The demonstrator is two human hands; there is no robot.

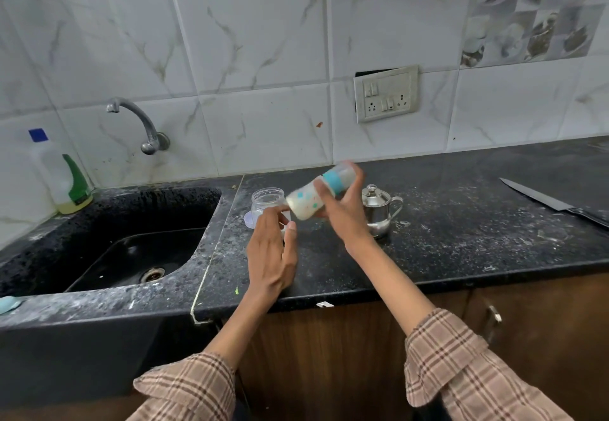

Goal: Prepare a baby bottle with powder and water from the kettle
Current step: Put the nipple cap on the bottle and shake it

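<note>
My right hand (342, 209) grips a baby bottle (306, 201) with a teal ring and coloured dots. The bottle is tilted almost sideways above the counter, blurred, with milky white liquid inside. My left hand (273, 249) hovers just below and left of the bottle, fingers apart and holding nothing. Behind my left hand stands a clear, open glass jar (267, 199) with a small pale lid (249, 221) beside it. A small steel kettle (379, 209) with a knobbed lid and handle stands on the counter right behind my right hand.
A black sink (131, 249) with a curved tap (138, 124) lies to the left, a dish-soap bottle (71, 183) at its far corner. A large knife (553, 203) lies on the dark granite counter (461, 242) at the right. A wall socket (385, 94) is above.
</note>
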